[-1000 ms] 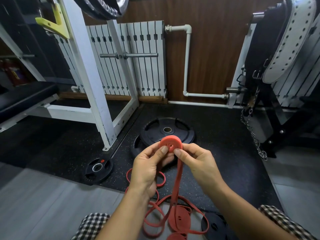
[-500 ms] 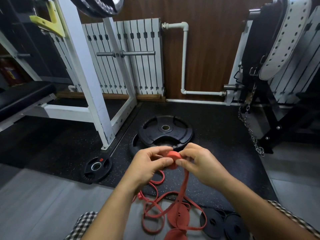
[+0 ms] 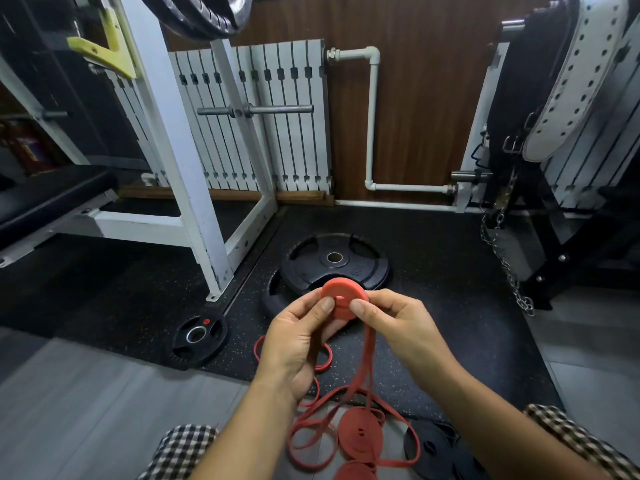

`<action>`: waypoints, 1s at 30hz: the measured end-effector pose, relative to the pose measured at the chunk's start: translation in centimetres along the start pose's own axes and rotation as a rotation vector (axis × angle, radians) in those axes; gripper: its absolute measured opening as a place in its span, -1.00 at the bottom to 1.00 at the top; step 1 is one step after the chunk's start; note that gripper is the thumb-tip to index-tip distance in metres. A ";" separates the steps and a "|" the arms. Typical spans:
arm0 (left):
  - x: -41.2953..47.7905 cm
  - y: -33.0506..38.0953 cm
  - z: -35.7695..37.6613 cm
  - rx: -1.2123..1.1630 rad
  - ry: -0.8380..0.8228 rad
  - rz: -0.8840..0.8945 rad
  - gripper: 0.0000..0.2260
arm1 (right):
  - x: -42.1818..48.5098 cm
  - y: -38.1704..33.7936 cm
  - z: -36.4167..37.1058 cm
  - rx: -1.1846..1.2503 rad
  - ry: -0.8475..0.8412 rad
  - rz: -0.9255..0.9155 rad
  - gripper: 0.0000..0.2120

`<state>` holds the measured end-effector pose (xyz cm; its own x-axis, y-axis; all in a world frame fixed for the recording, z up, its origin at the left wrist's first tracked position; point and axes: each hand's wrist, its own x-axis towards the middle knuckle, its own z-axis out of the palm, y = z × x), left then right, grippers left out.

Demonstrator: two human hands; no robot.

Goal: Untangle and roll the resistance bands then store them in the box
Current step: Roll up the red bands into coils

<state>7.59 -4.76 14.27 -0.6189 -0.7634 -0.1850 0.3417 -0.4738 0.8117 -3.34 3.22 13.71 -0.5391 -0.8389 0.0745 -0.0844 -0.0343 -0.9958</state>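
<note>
I see both hands up in front, holding a red rolled band (image 3: 343, 292) between them. The left hand (image 3: 294, 344) pinches the roll on its left side, with the thumb flat on the face and the other fingers (image 3: 313, 299) curled behind it. The right hand (image 3: 401, 323) pinches the right side the same way, fingers bent close around the edge. The loose end of the band (image 3: 367, 368) hangs straight down from the roll to the floor. Down there it joins a messy pile of red bands (image 3: 311, 441), with two finished rolls (image 3: 360, 436) lying in it. I cannot see a box. Behind the hands a big black weight plate (image 3: 334, 261) lies flat on the dark mat, and a small plate (image 3: 199, 336) lies to the left. More small black plates (image 3: 433, 448) sit just beside the pile. A white rack (image 3: 180, 143) stands on the left and a chain (image 3: 502, 258) hangs on the right.
</note>
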 end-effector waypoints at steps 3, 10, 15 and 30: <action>0.1 -0.2 -0.1 -0.048 0.007 -0.024 -0.86 | 0.1 -0.1 -0.1 -0.019 -0.029 -0.005 -0.90; 0.7 0.9 -1.8 0.505 -0.124 0.032 -0.74 | 0.7 -0.3 -2.0 -0.645 -0.162 -0.167 -0.87; 0.0 1.4 -1.6 0.723 -0.233 0.111 -0.83 | 0.4 -0.7 -2.2 -0.753 -0.290 -0.164 -0.86; 0.5 0.2 -1.1 0.112 -0.058 0.007 -0.75 | 0.2 -0.1 -0.4 -0.100 -0.076 -0.047 -0.86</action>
<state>8.12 -5.67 13.75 -0.6578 -0.7381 -0.1497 0.2665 -0.4140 0.8704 -3.78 3.25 13.86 -0.4680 -0.8765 0.1133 -0.1933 -0.0236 -0.9809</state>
